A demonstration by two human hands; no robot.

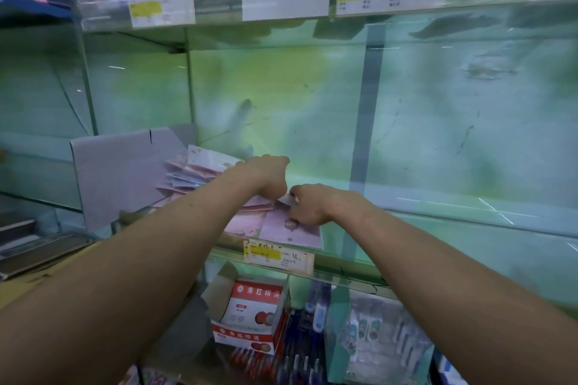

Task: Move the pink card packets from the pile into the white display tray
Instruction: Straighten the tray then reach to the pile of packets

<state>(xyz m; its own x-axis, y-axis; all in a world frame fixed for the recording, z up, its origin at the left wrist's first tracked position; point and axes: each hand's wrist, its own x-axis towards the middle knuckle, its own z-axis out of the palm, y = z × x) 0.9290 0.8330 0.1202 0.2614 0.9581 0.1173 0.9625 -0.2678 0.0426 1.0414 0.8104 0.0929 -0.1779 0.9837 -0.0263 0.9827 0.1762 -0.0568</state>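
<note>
now reaching over pink packets (281, 230) on the glass shelf (438, 222).
pinching one packet's edge with the right hand (309, 206), curling the left hand (269, 176) beside it, grip impossible to tell, near the pile (190, 173) beside the white tray (119, 172).

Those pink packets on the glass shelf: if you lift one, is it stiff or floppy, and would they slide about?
Probably thin and light: the pink packets lie flat and the pile behind fans out loosely. Likely to slide, since they overlap askew on a smooth glass shelf. Stiffness is hard to judge; perhaps slightly bendy.
</note>
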